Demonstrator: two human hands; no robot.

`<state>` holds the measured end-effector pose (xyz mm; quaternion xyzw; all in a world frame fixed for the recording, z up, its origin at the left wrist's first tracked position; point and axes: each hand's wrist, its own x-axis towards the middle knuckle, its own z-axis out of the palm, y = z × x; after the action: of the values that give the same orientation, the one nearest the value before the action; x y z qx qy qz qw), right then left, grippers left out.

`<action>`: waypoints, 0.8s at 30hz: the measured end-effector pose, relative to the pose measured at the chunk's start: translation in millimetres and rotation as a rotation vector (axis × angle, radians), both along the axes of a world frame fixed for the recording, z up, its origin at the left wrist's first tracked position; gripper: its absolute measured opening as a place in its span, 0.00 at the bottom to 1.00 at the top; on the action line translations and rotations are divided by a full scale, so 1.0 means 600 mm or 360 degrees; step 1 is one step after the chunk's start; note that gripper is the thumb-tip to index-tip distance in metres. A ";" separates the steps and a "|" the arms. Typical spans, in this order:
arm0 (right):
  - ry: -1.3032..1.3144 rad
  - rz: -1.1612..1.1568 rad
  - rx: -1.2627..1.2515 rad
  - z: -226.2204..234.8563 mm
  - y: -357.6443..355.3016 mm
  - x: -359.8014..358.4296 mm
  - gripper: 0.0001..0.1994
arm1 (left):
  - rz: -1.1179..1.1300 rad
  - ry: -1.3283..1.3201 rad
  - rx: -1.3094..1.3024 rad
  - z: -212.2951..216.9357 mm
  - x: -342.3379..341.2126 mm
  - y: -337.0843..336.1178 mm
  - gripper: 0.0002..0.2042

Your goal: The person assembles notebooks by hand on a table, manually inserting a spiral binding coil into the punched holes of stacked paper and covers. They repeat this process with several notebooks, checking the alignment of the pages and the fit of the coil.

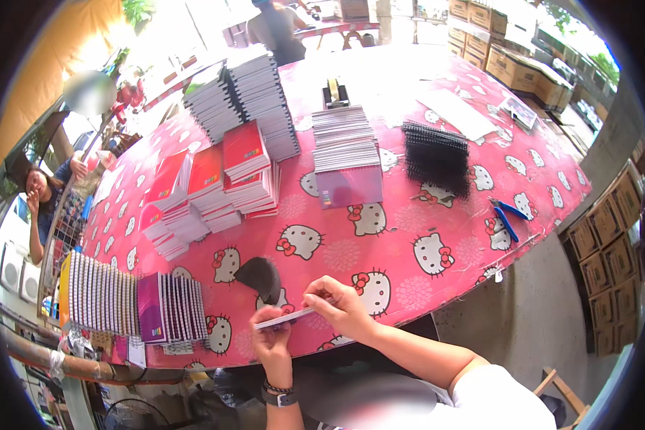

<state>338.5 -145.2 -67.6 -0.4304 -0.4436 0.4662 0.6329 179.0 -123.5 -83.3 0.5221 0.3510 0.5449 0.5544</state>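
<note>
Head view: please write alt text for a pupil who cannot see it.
A person's left hand holds a thin booklet edge-on, right hand at its right end, over a pink cat-patterned tablecloth. Notebook stacks, black binding coils and blue-handled pliers lie on it.

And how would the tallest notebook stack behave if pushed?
The tallest notebook stack would likely feel heavy, being many layers of paper. It might topple, since it stands tall on a narrow base. Its upper part could slide, as no strap shows.
</note>
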 end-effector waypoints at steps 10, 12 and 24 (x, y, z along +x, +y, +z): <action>-0.1046 -0.0457 0.0495 0.021 0.063 0.222 0.07 | 0.0267 0.1488 0.1302 0.064 0.055 -0.010 0.16; -0.1838 -0.1151 0.0241 0.040 0.059 0.350 0.08 | 0.0183 0.1450 0.1355 0.065 0.053 -0.007 0.16; -0.2486 -0.1103 0.0042 0.013 0.070 0.478 0.05 | 0.0135 0.1422 0.1372 0.076 0.030 -0.005 0.14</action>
<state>625.3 -103.4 -59.7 -0.7323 -0.6014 -0.1893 0.2572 197.0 -126.4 -37.6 0.8622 0.3179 0.3879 0.0711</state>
